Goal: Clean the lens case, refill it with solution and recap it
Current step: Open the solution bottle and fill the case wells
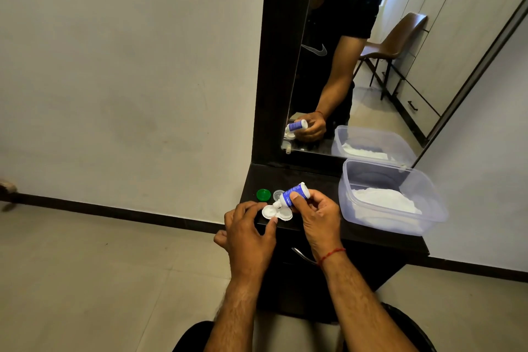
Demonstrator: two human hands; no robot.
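Dark table (300, 177) under a wall mirror carries our work. The white case (276, 213) lies near its front edge, both wells uncapped and facing up. Our left hand (248, 234) steadies it, thumb and fingertips pinched on the left well's rim. Our right hand (317, 214) is wrapped round the blue bottle (293, 194), tilted with the nozzle down, just above the join of the two wells. Whether drops are falling, we cannot tell.

A green cap (263, 194) and a clear cap (278, 195) sit just behind the case. A clear tub (344, 194) holding something white stands to the right.

We judge the case light, stiff and likely slick when wet, so it would skid or tip easily. It is best held by the rim or the bridge, not inside the wells. The bottle looks soft enough to squeeze at mid-body, so gentle pressure should do.
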